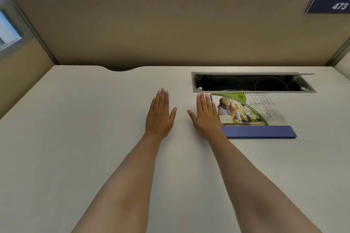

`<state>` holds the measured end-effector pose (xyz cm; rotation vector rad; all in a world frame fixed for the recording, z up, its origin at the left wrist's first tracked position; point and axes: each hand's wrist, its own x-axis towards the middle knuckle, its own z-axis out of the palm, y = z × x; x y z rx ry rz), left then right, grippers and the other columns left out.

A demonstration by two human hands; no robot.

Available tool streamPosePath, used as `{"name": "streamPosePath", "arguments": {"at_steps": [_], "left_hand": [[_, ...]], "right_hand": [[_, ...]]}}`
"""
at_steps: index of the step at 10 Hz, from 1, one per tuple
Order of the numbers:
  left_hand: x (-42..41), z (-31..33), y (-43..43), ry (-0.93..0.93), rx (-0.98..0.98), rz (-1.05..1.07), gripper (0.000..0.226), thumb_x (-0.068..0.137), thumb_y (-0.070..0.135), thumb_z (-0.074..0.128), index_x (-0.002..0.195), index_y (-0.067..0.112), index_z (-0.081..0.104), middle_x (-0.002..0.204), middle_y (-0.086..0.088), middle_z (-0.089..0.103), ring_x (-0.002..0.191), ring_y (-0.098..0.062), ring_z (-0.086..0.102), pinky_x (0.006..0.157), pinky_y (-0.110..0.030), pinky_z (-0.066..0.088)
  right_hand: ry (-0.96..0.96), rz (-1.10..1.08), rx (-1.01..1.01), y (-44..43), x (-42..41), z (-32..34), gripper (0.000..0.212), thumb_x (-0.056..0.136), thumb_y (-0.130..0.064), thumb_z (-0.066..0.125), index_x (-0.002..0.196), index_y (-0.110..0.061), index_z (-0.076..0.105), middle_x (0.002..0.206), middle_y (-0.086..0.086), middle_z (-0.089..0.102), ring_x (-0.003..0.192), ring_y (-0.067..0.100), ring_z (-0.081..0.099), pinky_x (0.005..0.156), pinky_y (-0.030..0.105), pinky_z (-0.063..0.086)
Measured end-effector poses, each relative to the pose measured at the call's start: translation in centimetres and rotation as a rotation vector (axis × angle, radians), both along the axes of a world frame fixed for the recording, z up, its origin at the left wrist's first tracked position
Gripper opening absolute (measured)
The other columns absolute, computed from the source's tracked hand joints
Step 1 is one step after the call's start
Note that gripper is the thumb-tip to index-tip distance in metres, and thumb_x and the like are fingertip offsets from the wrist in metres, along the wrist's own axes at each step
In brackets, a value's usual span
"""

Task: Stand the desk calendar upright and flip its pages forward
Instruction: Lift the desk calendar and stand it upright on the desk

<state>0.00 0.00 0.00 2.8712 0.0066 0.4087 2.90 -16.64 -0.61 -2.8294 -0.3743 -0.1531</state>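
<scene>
The desk calendar (251, 113) lies flat on the pale desk (94, 138), right of centre. Its spiral binding is at the far edge and its blue base strip at the near edge. The top page shows FEB, a green band and a photo. My right hand (204, 115) lies palm down, fingers together and stretched out, just left of the calendar, its outer edge over the calendar's left border. My left hand (161, 113) rests flat on the desk a short way to the left. Neither hand holds anything.
An open cable tray (251, 82) with a raised metal lid is sunk into the desk just behind the calendar. A brown partition wall (161, 30) closes the back, with a "473" sign (329, 5) at upper right. Plants stand beyond it.
</scene>
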Motion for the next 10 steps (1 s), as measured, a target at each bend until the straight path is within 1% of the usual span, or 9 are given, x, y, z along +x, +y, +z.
{"name": "streamPosePath", "arguments": {"at_steps": [2,4,5,6,8,9,10], "left_hand": [[-0.6,-2.5,0.0,0.060,-0.014,0.003,0.064,0.098,0.041,0.022,0.146,0.010,-0.008,0.159,-0.007,-0.006,0.146,-0.017,-0.008,0.116,-0.027,-0.008],[-0.8,-3.5,-0.1,0.116,-0.085,-0.009,0.062,0.099,0.037,0.026,0.146,0.009,-0.001,0.159,-0.007,-0.001,0.146,-0.016,-0.003,0.118,-0.028,-0.003],[-0.6,-3.6,0.0,0.162,-0.097,-0.013,0.060,0.099,0.036,0.026,0.147,0.009,0.003,0.159,-0.007,0.004,0.146,-0.016,0.001,0.120,-0.029,0.001],[-0.6,-3.7,0.0,0.182,-0.084,-0.014,0.059,0.099,0.037,0.024,0.147,0.009,0.005,0.159,-0.007,0.006,0.146,-0.016,0.002,0.120,-0.030,0.001],[-0.6,-3.7,0.0,0.188,-0.072,-0.011,0.058,0.099,0.036,0.023,0.147,0.008,0.006,0.159,-0.007,0.006,0.147,-0.016,0.002,0.120,-0.030,0.001],[-0.4,-3.4,-0.4,0.220,-0.076,0.010,0.057,0.099,0.034,0.022,0.147,0.008,0.004,0.159,-0.008,0.003,0.147,-0.017,0.001,0.120,-0.031,0.000],[0.0,-2.8,-1.5,0.261,-0.114,0.059,0.056,0.100,0.031,0.021,0.146,0.007,0.003,0.159,-0.011,0.000,0.147,-0.020,-0.001,0.120,-0.034,-0.001]], "right_hand": [[0.083,0.017,-0.010,0.3,-0.6,-2.3,0.068,0.098,-0.047,0.020,0.148,-0.011,-0.009,0.160,0.005,-0.010,0.147,0.017,-0.012,0.116,0.031,-0.011],[0.163,0.020,-0.014,0.3,-0.4,-2.5,0.065,0.099,-0.046,0.017,0.149,-0.011,-0.005,0.161,0.003,-0.007,0.147,0.015,-0.009,0.120,0.033,-0.006],[0.170,0.017,-0.025,0.3,-0.4,-2.3,0.064,0.099,-0.045,0.016,0.150,-0.011,-0.004,0.161,0.003,-0.007,0.147,0.015,-0.009,0.120,0.033,-0.006],[0.168,0.015,-0.030,0.3,-0.5,-2.3,0.063,0.100,-0.044,0.016,0.150,-0.011,-0.004,0.161,0.004,-0.007,0.147,0.015,-0.009,0.120,0.034,-0.005],[0.176,0.017,-0.014,0.3,-0.4,-2.3,0.063,0.100,-0.044,0.017,0.150,-0.011,-0.004,0.161,0.004,-0.006,0.147,0.016,-0.008,0.120,0.033,-0.006],[0.157,0.039,-0.004,0.2,-0.2,-2.0,0.061,0.100,-0.041,0.021,0.150,-0.010,0.004,0.161,0.006,0.003,0.148,0.018,0.000,0.120,0.033,0.000],[-0.028,0.037,0.054,-1.0,0.2,-0.9,0.050,0.100,-0.031,0.030,0.145,-0.009,0.029,0.153,0.009,0.031,0.142,0.023,0.025,0.115,0.034,0.018]]}}
